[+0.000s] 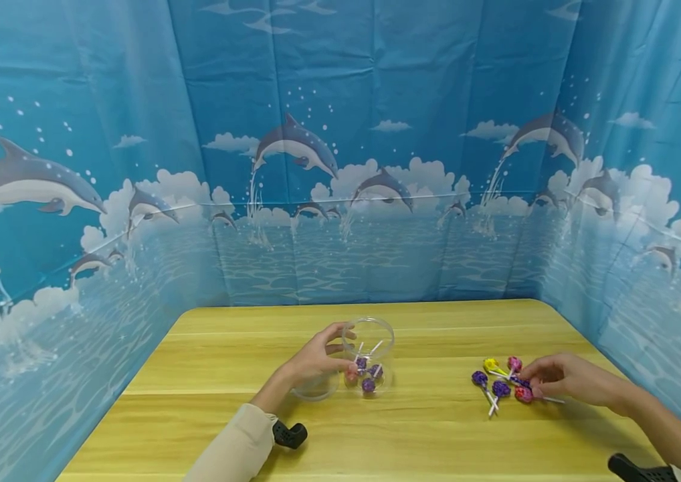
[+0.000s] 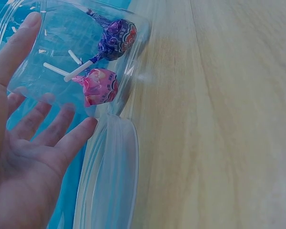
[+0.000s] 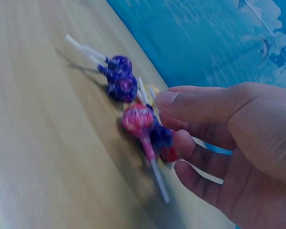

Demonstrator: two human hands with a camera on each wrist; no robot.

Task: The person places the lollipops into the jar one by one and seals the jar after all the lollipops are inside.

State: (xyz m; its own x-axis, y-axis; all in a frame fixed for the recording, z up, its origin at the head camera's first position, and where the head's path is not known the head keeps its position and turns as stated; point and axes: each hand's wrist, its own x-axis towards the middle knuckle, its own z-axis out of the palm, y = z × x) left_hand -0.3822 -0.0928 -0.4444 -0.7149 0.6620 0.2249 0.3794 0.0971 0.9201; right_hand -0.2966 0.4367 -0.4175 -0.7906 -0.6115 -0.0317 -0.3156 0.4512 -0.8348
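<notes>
A clear plastic jar stands uncapped near the table's middle, with several wrapped lollipops inside, purple ones and a pink one. My left hand holds the jar from its left side, thumb and fingers spread around the wall. Over on the right, my right hand reaches into a loose group of lollipops, fingers bent and apart. A purple lollipop and a pink lollipop lie close to it. No lollipop shows clearly pinched between its fingertips.
A round clear lid lies on the table just left of the jar, partly under my left hand. The yellow wood-grain table is bordered by a blue dolphin-print curtain at the back and sides. A yellow lollipop lies in the group.
</notes>
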